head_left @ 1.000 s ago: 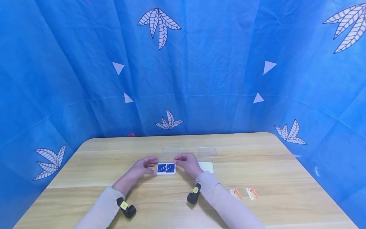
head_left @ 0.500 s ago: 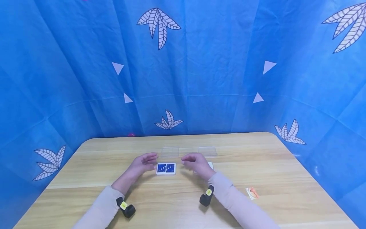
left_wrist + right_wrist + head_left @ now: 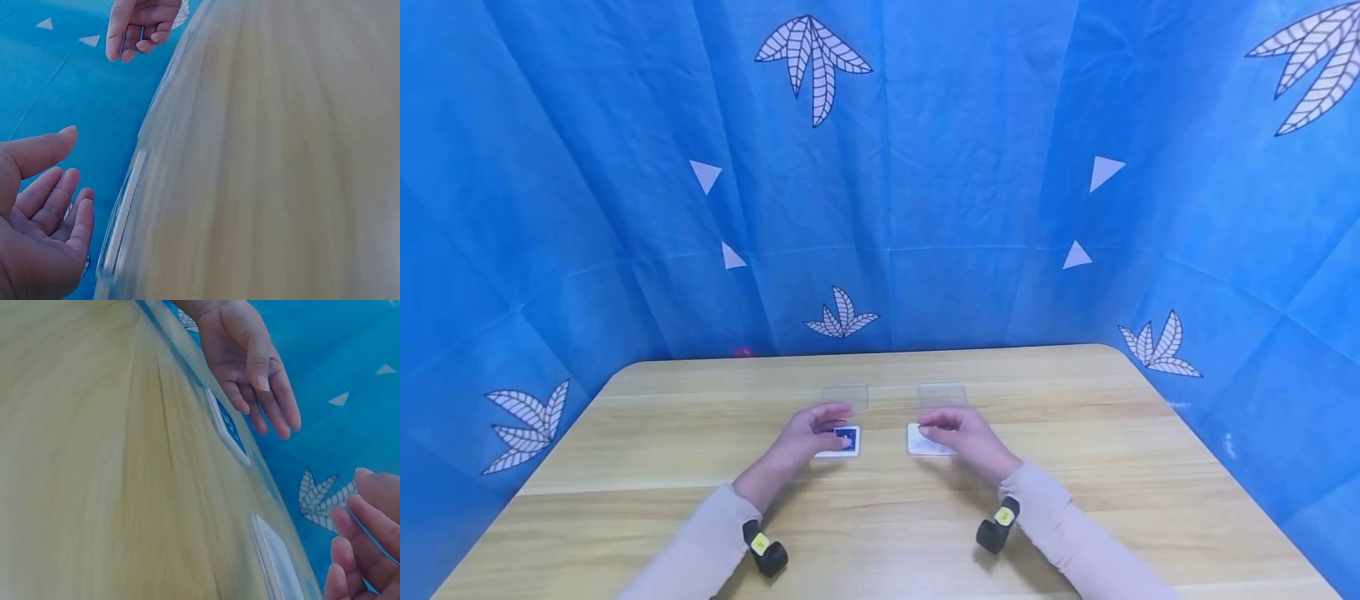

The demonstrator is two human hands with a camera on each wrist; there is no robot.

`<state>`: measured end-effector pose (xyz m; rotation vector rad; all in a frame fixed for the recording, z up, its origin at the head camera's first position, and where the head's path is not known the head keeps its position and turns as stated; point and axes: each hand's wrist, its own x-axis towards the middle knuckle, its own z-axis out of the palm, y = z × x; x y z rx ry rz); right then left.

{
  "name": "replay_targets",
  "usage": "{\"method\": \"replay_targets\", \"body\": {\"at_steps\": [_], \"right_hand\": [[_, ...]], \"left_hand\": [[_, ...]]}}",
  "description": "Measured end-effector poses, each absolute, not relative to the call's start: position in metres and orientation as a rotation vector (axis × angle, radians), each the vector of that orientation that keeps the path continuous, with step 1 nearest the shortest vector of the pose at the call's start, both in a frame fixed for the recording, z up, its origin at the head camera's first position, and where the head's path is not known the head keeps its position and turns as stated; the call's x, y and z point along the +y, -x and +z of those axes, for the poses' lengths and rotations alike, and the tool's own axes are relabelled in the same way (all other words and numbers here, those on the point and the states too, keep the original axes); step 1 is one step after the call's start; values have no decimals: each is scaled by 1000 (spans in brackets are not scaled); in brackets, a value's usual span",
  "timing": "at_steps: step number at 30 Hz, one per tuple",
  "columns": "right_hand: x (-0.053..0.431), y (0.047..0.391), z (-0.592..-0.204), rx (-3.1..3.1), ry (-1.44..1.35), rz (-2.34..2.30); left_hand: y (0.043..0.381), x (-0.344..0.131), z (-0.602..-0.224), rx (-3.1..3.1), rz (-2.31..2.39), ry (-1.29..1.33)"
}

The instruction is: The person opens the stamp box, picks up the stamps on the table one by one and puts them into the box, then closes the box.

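My left hand [image 3: 805, 440] hovers over the left part of a white-rimmed flat case with dark blue cards [image 3: 851, 435], hiding some of it. Its fingers are relaxed and apart, with nothing held, as the left wrist view shows of the hand [image 3: 44, 231]. Above the right side of a plain white flat case [image 3: 921, 442] is my right hand [image 3: 966, 437]. In the right wrist view that hand [image 3: 372, 540] has loosely bent fingers around nothing, beside the white case [image 3: 276, 556]. The blue-card case [image 3: 228, 428] lies on the table beneath the left hand.
Two clear plastic lids lie behind the cases, one on the left [image 3: 847, 396] and one on the right [image 3: 943, 395]. The wooden table [image 3: 880, 533] ends at a blue patterned curtain [image 3: 970, 300]. Both forearms cross the table's front.
My right hand has left the blue-card case and moved right to the white one. The left hand has shifted right over the blue cards. The right sleeve now covers the orange cards.
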<state>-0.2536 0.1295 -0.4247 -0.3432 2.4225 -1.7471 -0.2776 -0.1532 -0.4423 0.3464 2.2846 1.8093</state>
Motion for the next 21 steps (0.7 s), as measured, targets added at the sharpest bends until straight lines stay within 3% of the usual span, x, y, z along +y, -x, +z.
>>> {"method": "replay_targets", "body": {"at_steps": [21], "right_hand": [[233, 218, -429, 2443, 256, -1653]], "left_hand": [[276, -78, -438, 2266, 1769, -408]]}}
